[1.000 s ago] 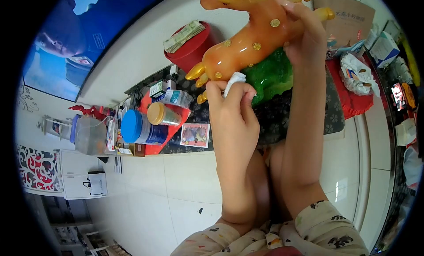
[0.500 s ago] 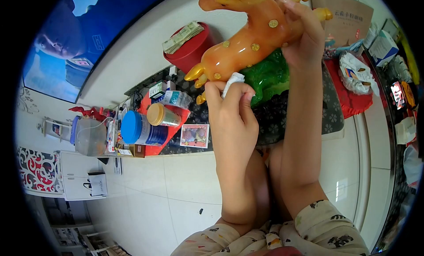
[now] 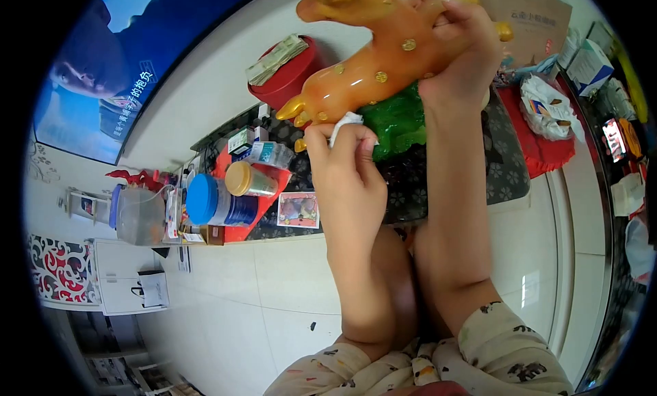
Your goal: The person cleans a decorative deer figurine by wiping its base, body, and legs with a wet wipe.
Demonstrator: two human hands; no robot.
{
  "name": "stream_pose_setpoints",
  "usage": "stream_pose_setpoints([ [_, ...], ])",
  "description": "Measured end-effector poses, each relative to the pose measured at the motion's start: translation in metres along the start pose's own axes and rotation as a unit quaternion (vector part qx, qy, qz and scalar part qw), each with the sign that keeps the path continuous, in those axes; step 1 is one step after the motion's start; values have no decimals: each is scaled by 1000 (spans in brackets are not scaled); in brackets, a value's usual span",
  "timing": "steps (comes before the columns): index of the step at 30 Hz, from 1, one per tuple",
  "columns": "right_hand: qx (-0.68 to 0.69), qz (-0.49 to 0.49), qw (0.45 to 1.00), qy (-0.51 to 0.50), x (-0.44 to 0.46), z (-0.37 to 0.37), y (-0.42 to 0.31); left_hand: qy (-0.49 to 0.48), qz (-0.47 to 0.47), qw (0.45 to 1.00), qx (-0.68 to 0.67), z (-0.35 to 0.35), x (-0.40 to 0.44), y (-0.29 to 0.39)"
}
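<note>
Here, your left hand (image 3: 350, 170) pinches one crumpled white wad (image 3: 345, 123); your right hand (image 3: 472, 53) grips one glossy orange animal figurine (image 3: 391, 54), one round red container (image 3: 293, 80) far left

Dark flower-patterned tabletop (image 3: 507, 165), picture card (image 3: 298, 210) by front edge, red sheet (image 3: 239, 234) toward left end, blue-lidded jar (image 3: 236, 203) and tan-lidded jar (image 3: 262, 182) there, figurine (image 3: 359, 69) over middle, contact unclear.
</note>
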State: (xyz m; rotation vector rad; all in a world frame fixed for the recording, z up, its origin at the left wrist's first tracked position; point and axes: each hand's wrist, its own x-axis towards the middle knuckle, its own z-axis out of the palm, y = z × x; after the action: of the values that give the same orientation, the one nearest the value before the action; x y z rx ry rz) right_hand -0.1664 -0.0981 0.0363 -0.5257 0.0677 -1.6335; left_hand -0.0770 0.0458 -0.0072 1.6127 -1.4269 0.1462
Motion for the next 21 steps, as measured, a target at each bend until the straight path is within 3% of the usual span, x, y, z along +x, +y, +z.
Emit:
stream_pose_setpoints([
  [2,-7,-11,1000,17,-4,3,1,-6,-9,1000,4,-3,-1,0],
  [8,37,57,996,-65,2,-11,13,-15,-32,999,-12,-7,-1,-3],
  [11,21,-52,987,-148,17,-40,21,-14,-33,999,-16,-7,-1,-3],
  [17,6,-61,996,-71,13,-28,13,-16,-31,999,-17,-7,0,-2],
  [21,29,-62,994,-90,18,-36,15,-16,-33,999,-20,-7,-1,-2],
])
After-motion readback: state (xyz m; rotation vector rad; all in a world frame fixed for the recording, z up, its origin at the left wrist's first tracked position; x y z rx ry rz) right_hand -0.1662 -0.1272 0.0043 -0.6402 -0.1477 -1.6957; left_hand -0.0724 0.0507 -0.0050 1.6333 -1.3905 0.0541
